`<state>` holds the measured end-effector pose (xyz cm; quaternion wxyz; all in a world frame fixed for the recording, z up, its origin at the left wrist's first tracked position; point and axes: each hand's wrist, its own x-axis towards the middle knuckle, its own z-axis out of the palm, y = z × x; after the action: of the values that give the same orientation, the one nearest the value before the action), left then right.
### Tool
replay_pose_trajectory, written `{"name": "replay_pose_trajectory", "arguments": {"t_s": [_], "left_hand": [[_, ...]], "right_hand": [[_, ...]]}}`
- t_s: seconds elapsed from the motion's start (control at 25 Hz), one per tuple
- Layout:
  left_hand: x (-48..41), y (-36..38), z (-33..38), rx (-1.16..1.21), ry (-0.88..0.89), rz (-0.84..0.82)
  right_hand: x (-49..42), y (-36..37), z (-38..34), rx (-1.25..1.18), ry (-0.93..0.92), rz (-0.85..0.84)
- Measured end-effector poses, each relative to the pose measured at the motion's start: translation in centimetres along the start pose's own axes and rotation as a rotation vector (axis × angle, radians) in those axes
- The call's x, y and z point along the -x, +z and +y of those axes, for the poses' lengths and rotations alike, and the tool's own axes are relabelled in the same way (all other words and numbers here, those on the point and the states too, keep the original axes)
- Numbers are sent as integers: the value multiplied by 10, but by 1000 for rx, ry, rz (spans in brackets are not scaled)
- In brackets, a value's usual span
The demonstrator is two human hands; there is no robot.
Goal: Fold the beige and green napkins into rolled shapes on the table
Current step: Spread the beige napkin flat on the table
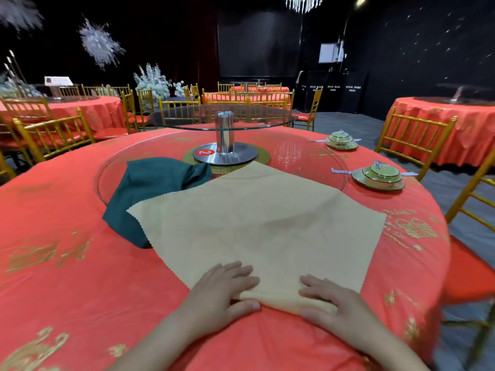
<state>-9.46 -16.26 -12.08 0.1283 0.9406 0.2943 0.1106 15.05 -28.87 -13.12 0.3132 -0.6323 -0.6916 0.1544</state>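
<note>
The left hand (225, 287) and right hand (330, 303) press on the near corner of the beige napkin (257, 223), fingers over a short rolled fold, thumbs tucked at its near side; both pinch the roll lightly, palms down. The napkin lies as a diamond on the table (67, 263), its far corner reaching onto the glass disc (308, 156), its cut edges finely zigzagged, the cloth matte and faintly creased. The green napkin (150, 188) sits crumpled just left of it, its near part tucked under the beige edge. The red cloth, printed with gold figures, is bare to the left and right of the hands. Two stacked dish sets (379, 176) stand well apart at the right rim. A steel post (225, 135) carries a raised glass turntable (222, 117).
</note>
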Motion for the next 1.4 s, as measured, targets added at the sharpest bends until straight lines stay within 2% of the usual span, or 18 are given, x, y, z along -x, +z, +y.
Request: {"name": "replay_pose_trajectory", "arguments": {"t_s": [0.16, 0.32, 0.48, 0.68, 0.84, 1.0, 1.12, 1.2, 1.28, 1.4], "left_hand": [[0, 1, -2, -2, 28, 94], [0, -4, -1, 34, 22, 118], [-1, 3, -4, 96, 64, 274], [1, 7, -6, 76, 14, 381], [3, 7, -7, 63, 63, 463], [8, -1, -4, 95, 22, 465], [1, -22, 9, 176, -119, 267], [-8, -31, 14, 121, -233, 156], [-13, -37, 15, 47, -364, 154], [-13, -40, 9, 27, -448, 209]], "right_hand": [[0, -6, -7, -54, 49, -24], [-2, -10, -9, -84, 63, -7], [-1, -9, -8, -185, 137, -13], [-2, -9, -5, -261, 205, 22], [-1, -13, -15, -313, 227, 43], [-2, -19, -19, -365, 221, 178], [-9, -27, -16, -265, 286, 244], [-13, -32, -14, -169, 330, 268], [-15, -37, -15, -153, 303, 235], [-7, -39, -17, -180, 175, 34]]}}
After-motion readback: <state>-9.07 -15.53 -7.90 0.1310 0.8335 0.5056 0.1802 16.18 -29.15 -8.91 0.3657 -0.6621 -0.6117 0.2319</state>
